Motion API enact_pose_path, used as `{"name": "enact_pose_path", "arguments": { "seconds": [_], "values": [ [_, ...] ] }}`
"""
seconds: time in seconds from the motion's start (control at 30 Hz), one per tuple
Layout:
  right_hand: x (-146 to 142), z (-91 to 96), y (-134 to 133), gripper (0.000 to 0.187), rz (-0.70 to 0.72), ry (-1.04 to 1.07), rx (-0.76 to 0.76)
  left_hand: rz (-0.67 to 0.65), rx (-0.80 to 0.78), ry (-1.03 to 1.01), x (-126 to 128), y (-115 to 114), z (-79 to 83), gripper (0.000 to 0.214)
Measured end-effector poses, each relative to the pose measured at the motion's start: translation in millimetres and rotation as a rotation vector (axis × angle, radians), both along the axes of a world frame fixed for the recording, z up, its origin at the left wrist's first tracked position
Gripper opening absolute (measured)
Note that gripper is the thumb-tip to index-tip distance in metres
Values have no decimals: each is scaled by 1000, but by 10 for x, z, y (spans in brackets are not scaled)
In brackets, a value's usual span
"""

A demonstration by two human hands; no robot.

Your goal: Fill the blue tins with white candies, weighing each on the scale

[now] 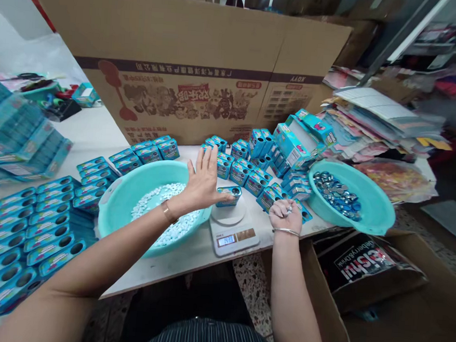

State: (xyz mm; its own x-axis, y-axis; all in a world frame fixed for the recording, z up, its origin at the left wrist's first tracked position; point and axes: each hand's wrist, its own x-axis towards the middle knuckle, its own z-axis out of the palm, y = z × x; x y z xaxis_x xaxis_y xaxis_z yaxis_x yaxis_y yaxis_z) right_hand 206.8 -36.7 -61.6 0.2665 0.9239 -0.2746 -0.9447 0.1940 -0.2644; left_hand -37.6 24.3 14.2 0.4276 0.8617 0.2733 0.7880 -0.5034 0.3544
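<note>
My left hand (202, 182) is open, fingers stretched up, hovering over the right rim of a teal basin (118, 200) that holds small white tablets (159, 195). Its thumb is next to a small blue tin (229, 195) lying on a white kitchen scale (234, 229) whose display is lit. My right hand (286, 215) rests on the table right of the scale, fingers curled into a fist around a few small white pieces.
Rows of blue tins (32, 235) cover the left of the table, and more are piled behind the scale (251, 167). A second teal basin (373, 212) at right holds metal lids (338, 194). A large cardboard box (189, 59) stands behind. Open cartons (361, 269) sit on the floor at right.
</note>
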Motion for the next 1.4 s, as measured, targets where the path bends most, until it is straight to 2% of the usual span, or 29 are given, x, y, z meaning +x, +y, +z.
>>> {"name": "enact_pose_path", "arguments": {
  "seconds": [0.2,0.43,0.63,0.8,0.9,1.03,1.17,1.4],
  "values": [
    [-17,7,11,24,-21,19,-30,-27,15,89,104,4,-95,119],
    [-24,24,39,22,-11,19,-48,-77,-4,170,276,38,-224,119],
    [-9,1,88,22,36,-44,-23,-90,-51,173,288,68,-243,117],
    [-258,179,285,27,62,-118,-54,-78,-176,163,263,101,-311,103],
    [-479,356,466,31,82,-194,-98,-69,-251,105,252,116,-380,85],
    [-729,532,672,34,31,-214,-177,-56,-334,13,259,122,-437,63],
    [-855,558,766,35,27,-238,-218,-54,-357,-11,275,119,-438,49],
    [-889,515,783,34,17,-298,-242,-75,-349,-3,272,119,-447,42]
  ]
}}
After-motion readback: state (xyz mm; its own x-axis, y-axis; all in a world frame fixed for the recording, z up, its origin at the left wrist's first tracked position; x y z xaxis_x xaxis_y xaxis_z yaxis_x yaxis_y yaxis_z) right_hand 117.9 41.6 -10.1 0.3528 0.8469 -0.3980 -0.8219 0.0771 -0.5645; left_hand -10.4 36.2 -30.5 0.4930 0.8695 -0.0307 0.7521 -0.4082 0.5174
